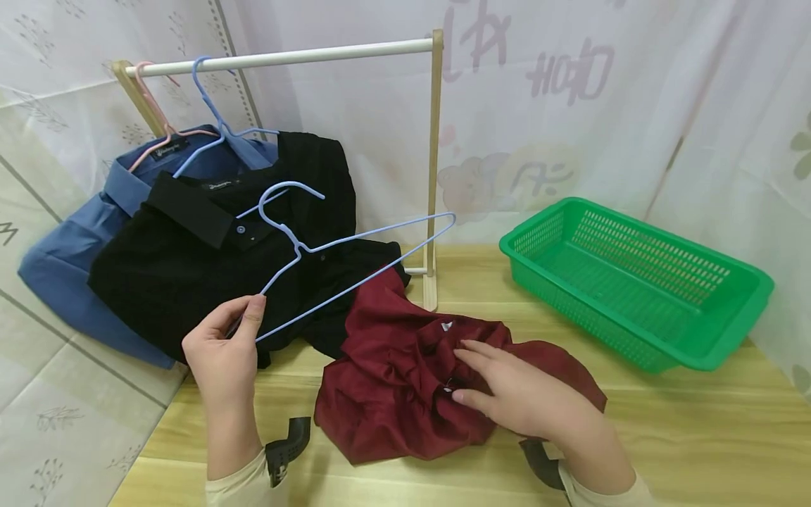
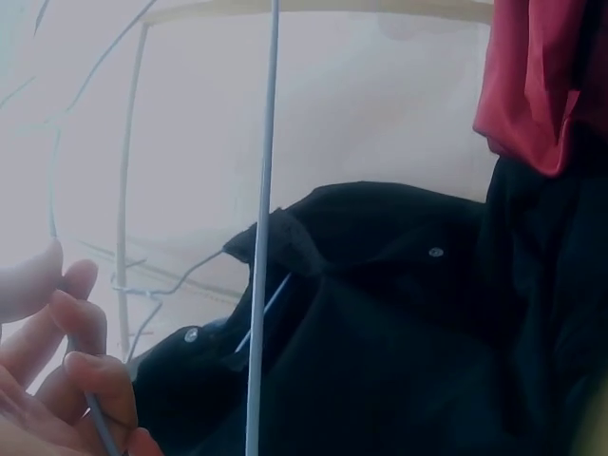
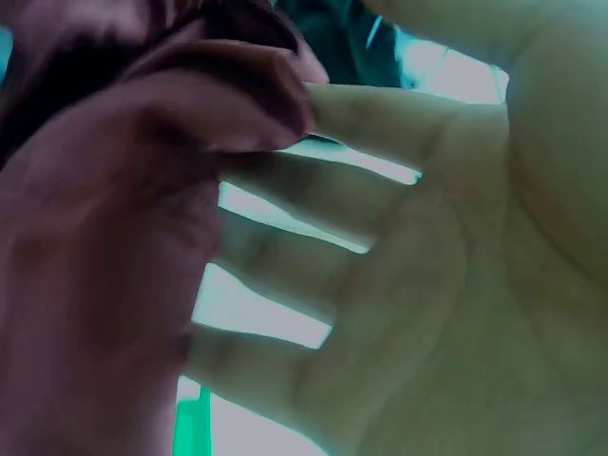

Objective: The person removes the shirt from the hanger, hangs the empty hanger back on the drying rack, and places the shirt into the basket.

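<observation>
My left hand [image 1: 224, 345] grips one shoulder end of a light blue hanger [image 1: 297, 243], its hook upward and its other end out to the right. In the left wrist view, curled fingers [image 2: 100, 380] wrap the hanger wire. A crumpled dark red shirt [image 1: 393, 394] lies on the table below the hanger. My right hand [image 1: 519, 394] is over the shirt's right part, thumb and fingers apart. Seen from the right wrist, the fingers [image 3: 285, 266] are spread and fairly straight, with their tips hidden behind red cloth [image 3: 114, 256].
At the left, a rack with a white rail [image 1: 329, 54] and wooden posts carries a blue shirt [image 1: 70, 246] on a pink hanger [image 1: 152, 105] and a black shirt [image 1: 165, 282] on a blue hanger [image 1: 212, 105]. A green basket [image 1: 595, 303] stands on the wooden table [image 1: 716, 436] at the right.
</observation>
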`<state>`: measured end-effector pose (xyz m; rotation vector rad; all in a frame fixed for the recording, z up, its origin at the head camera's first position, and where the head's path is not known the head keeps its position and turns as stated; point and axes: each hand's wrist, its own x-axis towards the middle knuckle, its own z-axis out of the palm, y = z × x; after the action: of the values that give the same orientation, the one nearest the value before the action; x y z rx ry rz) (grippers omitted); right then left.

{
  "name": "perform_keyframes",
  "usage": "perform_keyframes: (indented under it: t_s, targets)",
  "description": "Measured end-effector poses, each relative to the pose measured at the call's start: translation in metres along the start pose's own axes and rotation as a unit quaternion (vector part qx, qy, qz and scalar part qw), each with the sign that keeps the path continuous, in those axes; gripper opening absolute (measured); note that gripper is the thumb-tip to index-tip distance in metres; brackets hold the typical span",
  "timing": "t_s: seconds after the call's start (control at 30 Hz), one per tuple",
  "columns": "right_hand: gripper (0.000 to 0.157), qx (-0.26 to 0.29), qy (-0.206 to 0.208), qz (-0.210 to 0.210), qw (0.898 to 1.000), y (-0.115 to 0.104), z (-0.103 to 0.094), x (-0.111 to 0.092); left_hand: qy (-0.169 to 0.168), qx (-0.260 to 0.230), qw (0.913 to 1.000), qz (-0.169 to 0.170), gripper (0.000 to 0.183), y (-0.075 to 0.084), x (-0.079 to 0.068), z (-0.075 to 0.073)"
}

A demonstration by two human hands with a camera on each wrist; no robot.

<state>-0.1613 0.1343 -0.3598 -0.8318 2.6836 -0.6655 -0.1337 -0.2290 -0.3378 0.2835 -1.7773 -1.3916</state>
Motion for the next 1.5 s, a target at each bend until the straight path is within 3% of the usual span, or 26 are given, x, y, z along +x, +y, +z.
perform_keyframes:
  t_s: [0.13,0.43,0.83,0.9,1.03,1.2,1.37,1.5]
  targets:
    - [0.073,0.021,-0.042,0.019,0.999,-0.012,0.007,0.006,-0.004,0.001,0.9999,-0.010,0.023,0.000,0.000,0.003]
    - [0.076,0.031,-0.050,0.039,0.997,-0.007,0.017,0.012,-0.021,0.027,0.9993,0.016,0.020,0.002,0.002,0.005]
    - [0.075,0.004,-0.010,0.031,0.999,0.005,0.001,0.004,0.006,0.053,0.9973,0.051,0.019,0.013,0.009,0.006]
    - [0.076,-0.003,0.004,0.034,0.999,0.007,-0.002,0.001,0.016,0.061,0.9956,0.069,0.017,0.014,0.012,0.006]
    - [0.077,-0.019,0.047,0.032,0.998,0.012,-0.011,-0.005,0.050,0.096,0.9837,0.143,0.013,0.018,0.022,0.007]
    - [0.071,-0.029,0.095,0.019,0.995,0.020,-0.020,-0.012,0.083,0.164,0.9564,0.227,0.020,0.037,0.037,0.007]
    - [0.068,-0.038,0.103,0.001,0.994,0.018,-0.028,-0.010,0.091,0.204,0.9402,0.257,0.032,0.058,0.051,0.008]
    - [0.069,-0.057,0.093,-0.007,0.994,0.003,-0.053,0.002,0.092,0.224,0.9338,0.264,0.033,0.068,0.063,0.012]
